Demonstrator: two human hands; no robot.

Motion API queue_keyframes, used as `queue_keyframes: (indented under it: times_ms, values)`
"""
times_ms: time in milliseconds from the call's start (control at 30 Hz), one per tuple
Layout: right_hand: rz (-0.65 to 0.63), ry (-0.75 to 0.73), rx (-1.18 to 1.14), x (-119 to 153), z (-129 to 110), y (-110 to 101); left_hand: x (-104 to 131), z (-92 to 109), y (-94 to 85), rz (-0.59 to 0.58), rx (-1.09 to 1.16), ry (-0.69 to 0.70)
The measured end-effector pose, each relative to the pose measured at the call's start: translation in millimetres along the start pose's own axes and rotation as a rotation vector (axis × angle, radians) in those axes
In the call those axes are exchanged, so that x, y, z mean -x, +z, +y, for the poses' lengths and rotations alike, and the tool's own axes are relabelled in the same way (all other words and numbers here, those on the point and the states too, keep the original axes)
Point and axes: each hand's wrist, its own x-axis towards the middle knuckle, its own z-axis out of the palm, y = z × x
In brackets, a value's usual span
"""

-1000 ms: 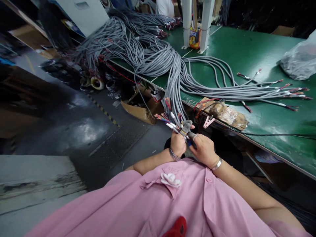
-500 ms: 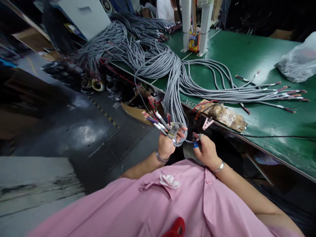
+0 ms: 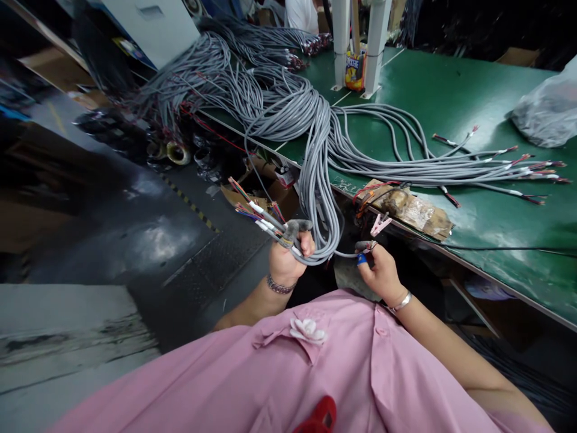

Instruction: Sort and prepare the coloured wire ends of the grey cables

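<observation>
My left hand (image 3: 287, 255), with grey finger covers, is closed round several grey cables (image 3: 321, 243) near their ends. Stripped, coloured wire ends (image 3: 252, 210) with white sleeves stick out to the left of the fist. From there the cables loop down and rise onto the bench. My right hand (image 3: 379, 270), with blue tape on the thumb and a grey finger cover, pinches the end of a single grey cable (image 3: 346, 255) that runs across from the loop. A pink clip (image 3: 381, 225) hangs at the bench edge just above this hand.
A large heap of grey cables (image 3: 279, 108) covers the left of the green bench (image 3: 442, 90), and some trail to the right. Along the front edge lies a taped cardboard piece (image 3: 419, 213). White posts (image 3: 376, 48) and a plastic bag (image 3: 547, 111) stand farther back.
My left hand has moved left and slightly down with the cable ends, widening the loop. My right hand has shifted slightly to the right, still pinching its cable end.
</observation>
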Motion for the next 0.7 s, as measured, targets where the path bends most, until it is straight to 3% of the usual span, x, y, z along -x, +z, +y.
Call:
queue_keyframes:
  times_ms: [200, 433, 567, 700]
  values:
    - [0.002, 0.072, -0.039, 0, 4, -3, 1, -6, -2.6, -0.083, -0.068, 0.063]
    - [0.033, 0.197, -0.143, -1, 12, 4, -3, 4, -26.8, -0.180, -0.255, 0.050]
    - [0.022, 0.166, -0.151, -2, 6, 1, -6, 8, -31.4, -0.156, -0.248, 0.016]
    - [0.009, 0.033, -0.150, -4, -15, -13, -5, 0, -18.1, -0.102, -0.183, 0.043]
